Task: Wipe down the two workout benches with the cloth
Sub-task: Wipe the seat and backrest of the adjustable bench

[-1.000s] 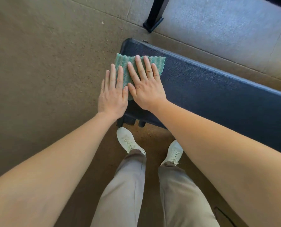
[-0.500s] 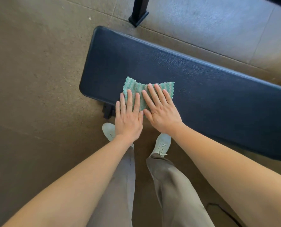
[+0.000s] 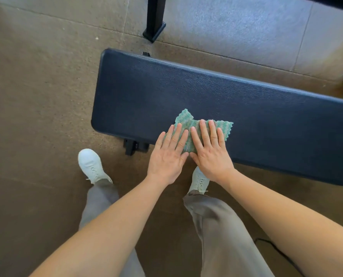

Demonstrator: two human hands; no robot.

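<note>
A dark blue padded workout bench (image 3: 186,92) runs from the middle of the view to the right edge. A green ribbed cloth (image 3: 186,121) lies bunched on its near edge. My left hand (image 3: 167,158) lies flat, its fingers pressing the cloth's left part and its palm hanging past the bench edge. Right beside it, my right hand (image 3: 210,152) lies flat on the cloth's right part with fingers spread. No second bench shows.
A black upright post with a square foot (image 3: 154,31) stands beyond the bench on a grey mat (image 3: 236,27). The bench's black foot (image 3: 135,145) sticks out near my white shoes (image 3: 91,164). A black cable (image 3: 276,248) lies at the bottom right on brown speckled floor.
Both hands have slid the cloth from the bench's left end rightward along the near edge. The cloth has bunched up more.
</note>
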